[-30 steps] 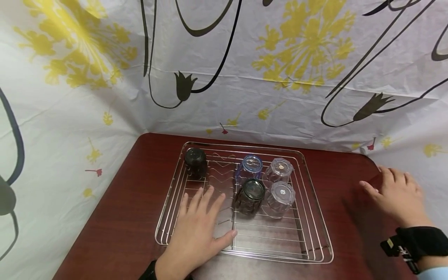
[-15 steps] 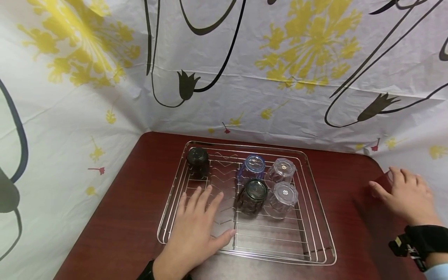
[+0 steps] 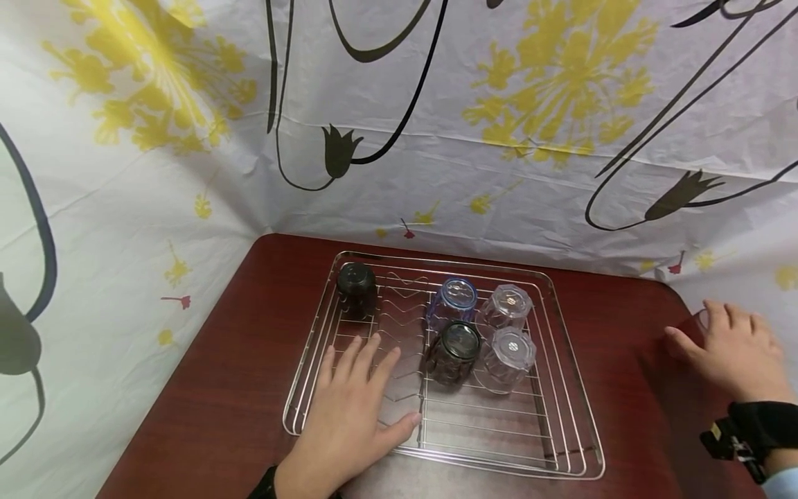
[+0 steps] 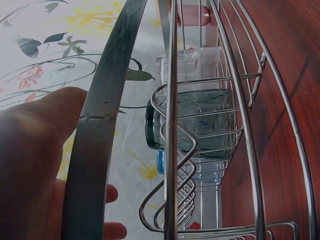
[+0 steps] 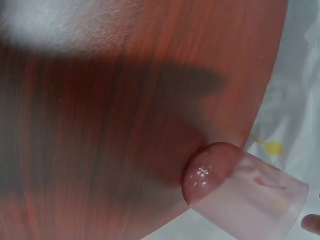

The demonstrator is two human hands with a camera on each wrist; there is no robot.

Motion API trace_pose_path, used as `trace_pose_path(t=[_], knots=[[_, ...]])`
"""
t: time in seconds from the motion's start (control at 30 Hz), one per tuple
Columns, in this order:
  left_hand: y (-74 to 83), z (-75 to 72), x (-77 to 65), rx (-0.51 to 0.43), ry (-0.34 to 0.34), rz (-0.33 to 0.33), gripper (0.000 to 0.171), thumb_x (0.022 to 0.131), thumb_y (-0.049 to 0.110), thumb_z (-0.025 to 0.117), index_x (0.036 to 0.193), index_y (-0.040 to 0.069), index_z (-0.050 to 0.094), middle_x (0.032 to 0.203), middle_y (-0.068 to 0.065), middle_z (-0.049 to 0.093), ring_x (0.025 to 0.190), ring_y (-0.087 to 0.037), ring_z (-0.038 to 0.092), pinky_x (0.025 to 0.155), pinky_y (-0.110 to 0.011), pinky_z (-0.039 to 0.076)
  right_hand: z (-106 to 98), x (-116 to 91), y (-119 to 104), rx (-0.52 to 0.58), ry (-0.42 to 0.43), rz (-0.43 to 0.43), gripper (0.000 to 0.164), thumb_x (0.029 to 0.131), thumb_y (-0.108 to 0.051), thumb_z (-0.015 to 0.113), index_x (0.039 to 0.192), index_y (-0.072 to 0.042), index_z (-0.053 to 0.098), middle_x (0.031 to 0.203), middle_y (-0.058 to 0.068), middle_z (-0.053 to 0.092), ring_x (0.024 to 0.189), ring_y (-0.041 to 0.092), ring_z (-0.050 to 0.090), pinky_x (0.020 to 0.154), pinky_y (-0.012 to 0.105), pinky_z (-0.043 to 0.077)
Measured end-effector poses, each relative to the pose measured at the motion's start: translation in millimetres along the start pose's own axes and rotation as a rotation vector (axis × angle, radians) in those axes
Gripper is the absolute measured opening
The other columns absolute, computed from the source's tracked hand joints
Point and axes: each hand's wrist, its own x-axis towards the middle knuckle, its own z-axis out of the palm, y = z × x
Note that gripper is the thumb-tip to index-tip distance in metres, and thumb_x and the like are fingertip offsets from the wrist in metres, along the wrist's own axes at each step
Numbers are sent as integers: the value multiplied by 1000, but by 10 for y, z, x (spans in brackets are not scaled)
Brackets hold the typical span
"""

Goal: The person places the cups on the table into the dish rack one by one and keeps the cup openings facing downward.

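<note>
A pinkish see-through cup (image 5: 245, 195) stands on the table at the far right. My right hand (image 3: 742, 350) is around it in the head view, thumb on the near left, fingers on the far side. In the right wrist view one fingertip (image 5: 311, 223) shows beside the cup with a small gap. My left hand (image 3: 349, 409) lies spread over the front left of the wire dish rack (image 3: 499, 466), holding nothing. In the rack's right part are a blue glass (image 3: 454, 299), a dark glass (image 3: 454, 357) and two clear faceted glasses (image 3: 510, 357).
Another dark glass (image 3: 357, 291) stands at the back left of the rack. Wavy wire dividers (image 3: 402, 305) run through its middle. The rack sits on a dark red wooden table (image 3: 206, 388) with a patterned cloth (image 3: 399, 173) hanging behind and at both sides.
The whole head view shifts slightly right. My right hand draws a little to the right, and more of the pinkish cup shows between thumb and fingers. My left hand stays over the rack.
</note>
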Motion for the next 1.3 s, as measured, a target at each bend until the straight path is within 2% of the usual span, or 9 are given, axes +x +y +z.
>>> trace_pose_path(t=[0.33, 0.77, 1.0, 1.3], knots=[[-4, 21, -18, 8, 0, -3, 85, 82, 76, 58, 147, 23, 49, 154, -11, 45, 143, -35, 40, 115, -66, 25, 37, 62, 21, -11, -20, 11, 107, 93, -72, 46, 154, 9, 9, 148, 42, 12, 138, 64, 5, 104, 77, 13], [-3, 34, -28, 15, 9, -8, 85, 80, 76, 60, 146, 23, 50, 153, -10, 46, 141, -35, 41, 115, -66, 25, 118, 80, 128, 15, -47, 16, 105, 93, -71, 46, 155, 5, 7, 147, 43, 11, 137, 65, 5, 100, 80, 15], [-7, 20, -26, 12, 0, -12, 85, 81, 76, 59, 146, 23, 51, 153, -10, 45, 142, -35, 41, 115, -66, 24, 153, 80, 126, 8, -88, 15, 111, 92, -73, 46, 157, 3, -2, 152, 42, 3, 138, 65, 0, 98, 81, 18], [-26, 26, -30, 11, 10, -9, 83, 81, 75, 60, 145, 23, 51, 152, -10, 47, 141, -35, 42, 114, -66, 26, 170, 90, 100, 8, -96, 19, 110, 93, -73, 45, 157, 2, -3, 153, 42, 0, 140, 65, -2, 100, 80, 19]])
